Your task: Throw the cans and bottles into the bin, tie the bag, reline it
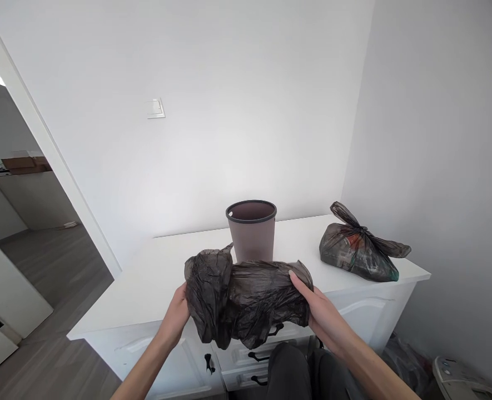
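Observation:
A crumpled black plastic bag [266,297] is stretched between my two hands, in front of the cabinet's front edge. My left hand [178,311] grips its left side, the fingers mostly hidden behind the plastic. At the right side, my right hand [318,305] pinches the bag, thumb on top and fingers underneath. Just behind the bag stands an upright mauve bin [254,236] with a dark rim, its lower part hidden by the plastic.
On the right of the white cabinet top [145,283] lies a knotted, filled black bag [356,253]. A wall stands behind, with a switch [156,108]. An open doorway is at left. A grey appliance [462,380] sits at lower right.

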